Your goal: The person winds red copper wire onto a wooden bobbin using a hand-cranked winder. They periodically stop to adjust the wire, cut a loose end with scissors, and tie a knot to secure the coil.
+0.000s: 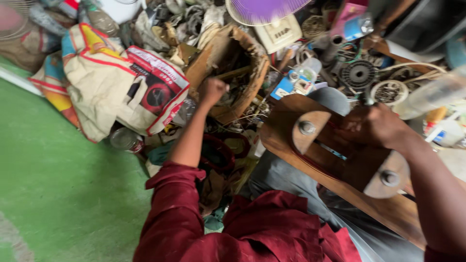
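- Nearest, the person's dark red sleeves [272, 228] are filling the bottom of the view, with grey trousers [286, 179] showing beneath a wooden frame [340, 165] that is lying across the lap.
- The right hand [376, 127] is resting on that frame beside two rounded wooden discs with bolts [307, 128]; its fingers are curling around a dark handle-like thing, too blurred to identify.
- The left hand [212, 90] is hanging as a closed fist over a torn cardboard tub [242, 68]; whether it is gripping anything I cannot tell.
- Risk, as I judge it: the frame is sitting unsteadily on the lap, so a hard pull could be tipping it into the clutter, and loose wire coils [388, 91] could be snagging a hand.
- Farther left, a cream sack edged in red [97, 82] is carrying a red-and-black printed panel; a blue-and-white box [291, 86] is lying mid-pile.
- Farthest, a purple fan [264, 9] is standing at the top.
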